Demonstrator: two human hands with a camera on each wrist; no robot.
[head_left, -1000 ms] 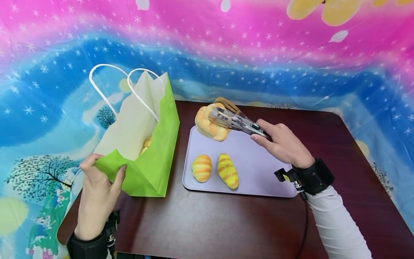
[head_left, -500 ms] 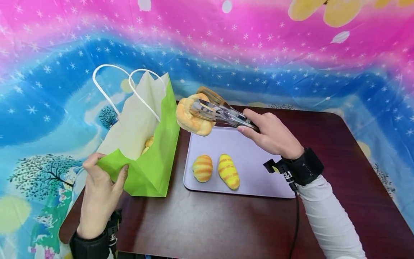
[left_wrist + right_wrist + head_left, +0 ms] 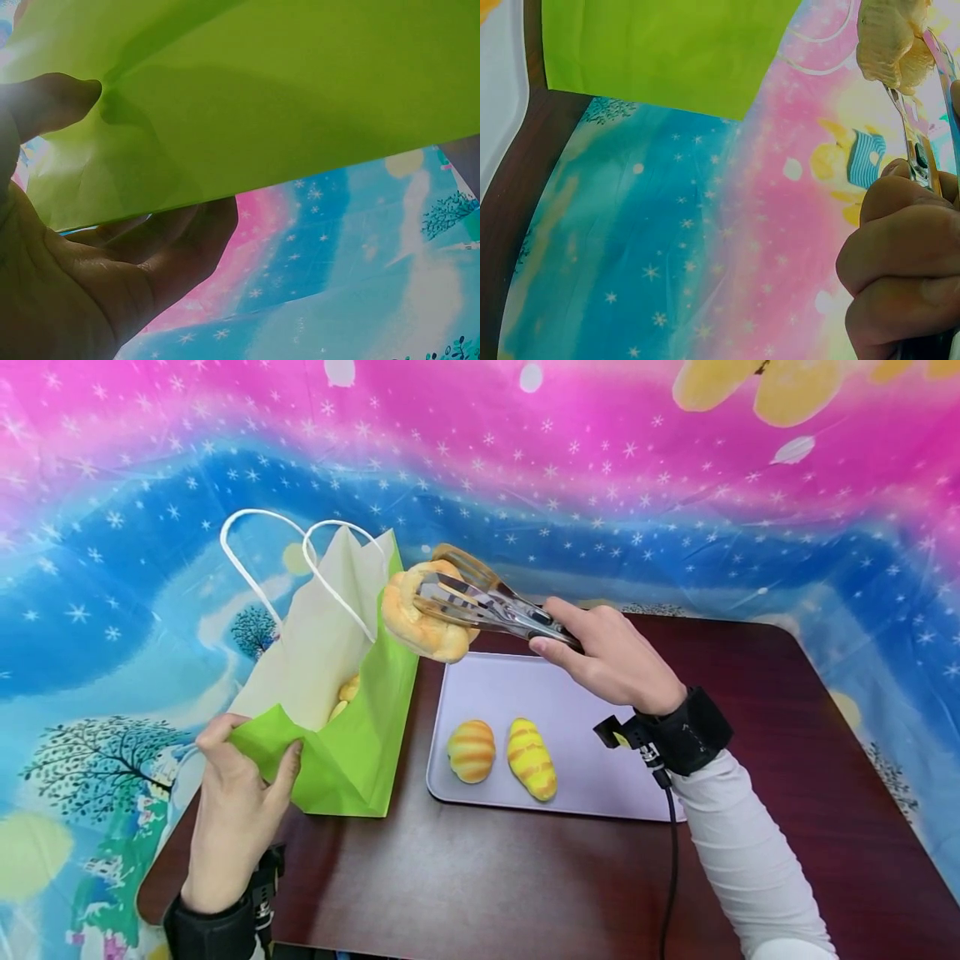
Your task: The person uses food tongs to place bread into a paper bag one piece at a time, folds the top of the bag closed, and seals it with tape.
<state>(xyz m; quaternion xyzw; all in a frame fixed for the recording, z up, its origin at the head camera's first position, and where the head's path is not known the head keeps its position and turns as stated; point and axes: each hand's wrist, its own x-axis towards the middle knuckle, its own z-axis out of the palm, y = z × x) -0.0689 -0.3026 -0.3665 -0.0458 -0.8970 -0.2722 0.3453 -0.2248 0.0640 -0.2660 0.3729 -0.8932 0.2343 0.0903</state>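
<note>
My right hand (image 3: 618, 656) grips metal tongs (image 3: 498, 610), whose ends pinch a round, twisted bread roll (image 3: 408, 618). The roll hangs in the air at the right side of a green paper bag (image 3: 352, 768), overlapping its upper edge in the head view. In the right wrist view the bread roll (image 3: 889, 45) shows between the tong ends, above my curled fingers (image 3: 907, 247). My left hand (image 3: 236, 810) pinches the bag's near rim between thumb and fingers. The left wrist view shows the thumb (image 3: 60, 101) against the green paper. Some bread (image 3: 347, 693) lies inside the bag, mostly hidden.
A pale purple tray (image 3: 615, 777) rests on the dark wooden table (image 3: 465, 885), right of the bag. On it lie a striped orange bun (image 3: 471, 752) and a yellow striped bun (image 3: 532, 760). White looped handles (image 3: 258, 514) rise from the bag. A patterned cloth (image 3: 600, 510) hangs behind.
The right hand has carried the tongs and twisted roll left and up, from over the tray to the bag's side. The left hand keeps its pinch on the bag rim.
</note>
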